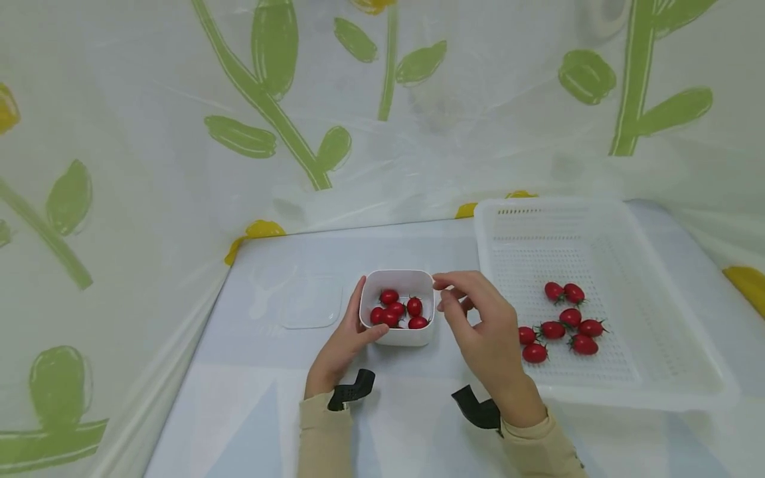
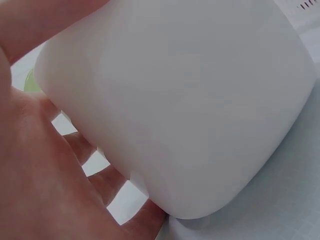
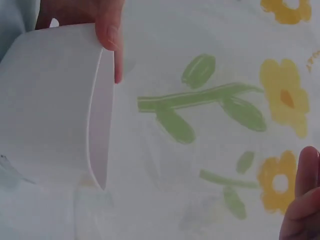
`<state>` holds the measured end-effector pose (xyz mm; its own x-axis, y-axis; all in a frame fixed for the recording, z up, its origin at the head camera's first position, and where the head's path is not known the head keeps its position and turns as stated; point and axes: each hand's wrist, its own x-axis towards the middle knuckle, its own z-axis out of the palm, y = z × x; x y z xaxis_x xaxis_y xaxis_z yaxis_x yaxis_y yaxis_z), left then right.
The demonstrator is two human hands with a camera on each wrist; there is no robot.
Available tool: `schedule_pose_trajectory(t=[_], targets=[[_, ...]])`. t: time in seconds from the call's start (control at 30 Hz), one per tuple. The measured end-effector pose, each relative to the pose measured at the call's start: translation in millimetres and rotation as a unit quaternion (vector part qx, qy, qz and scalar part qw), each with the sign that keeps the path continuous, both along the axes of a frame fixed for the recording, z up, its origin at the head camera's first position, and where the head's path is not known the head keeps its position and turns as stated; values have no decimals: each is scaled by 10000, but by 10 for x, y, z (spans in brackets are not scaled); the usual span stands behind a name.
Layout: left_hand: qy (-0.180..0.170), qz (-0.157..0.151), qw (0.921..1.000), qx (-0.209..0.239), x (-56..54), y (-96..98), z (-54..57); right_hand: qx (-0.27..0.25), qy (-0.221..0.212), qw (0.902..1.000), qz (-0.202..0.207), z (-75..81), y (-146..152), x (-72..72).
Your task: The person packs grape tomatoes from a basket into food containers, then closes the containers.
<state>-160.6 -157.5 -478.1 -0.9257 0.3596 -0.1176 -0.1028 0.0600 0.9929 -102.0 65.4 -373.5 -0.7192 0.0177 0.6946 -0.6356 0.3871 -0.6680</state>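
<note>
In the head view my left hand (image 1: 340, 352) grips a small white square container (image 1: 403, 337), thumb over its near rim and fingers along its left side. Several red cherry tomatoes (image 1: 390, 318) lie inside it. The left wrist view is mostly filled by the container's plain wall (image 2: 190, 110), with my left fingers (image 2: 107, 182) against one side. By the right rim hovers my right hand (image 1: 487, 332), its fingers loosely bent and nothing visible between them. In the right wrist view its fingertips (image 3: 307, 172) appear apart from the container (image 3: 50, 105).
A large white perforated basket (image 1: 663, 312) stands on the right of the table, with several more cherry tomatoes (image 1: 553, 330) in it. Left of the container lies a clear lid (image 1: 312, 302). Behind the table hangs a flower-patterned sheet (image 1: 382, 159).
</note>
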Motion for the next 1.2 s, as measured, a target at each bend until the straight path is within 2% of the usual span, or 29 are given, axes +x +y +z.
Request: schedule_pose_trajectory(t=[0.17,0.3,0.37,0.47,0.6,0.7,0.83,1.03,1.2], targets=[[-40,-122,9999,-64,38,6,120,-596,-317,9962,557,151,103,81],[34,-218,9997,-37,70,17,219,-652,-338,9934,886,279,202,104],[76,-242,9997,-58,81,22,243,-355,-431,9947,859,336,268,100],[82,-259,9996,-34,83,30,253,393,-539,9950,742,416,409,68],[87,-305,9993,180,74,30,229,1490,-570,9852,631,521,651,-16],[119,-316,9991,264,71,23,205,2119,-767,9725,593,564,836,-103],[128,-287,9993,211,66,18,185,2734,-1252,9515,645,532,1055,-226],[186,-308,9992,198,69,13,193,3216,-1994,9195,1065,354,1345,-405],[151,-316,9991,226,88,7,214,3530,-2821,8850,1124,200,1536,-547]])
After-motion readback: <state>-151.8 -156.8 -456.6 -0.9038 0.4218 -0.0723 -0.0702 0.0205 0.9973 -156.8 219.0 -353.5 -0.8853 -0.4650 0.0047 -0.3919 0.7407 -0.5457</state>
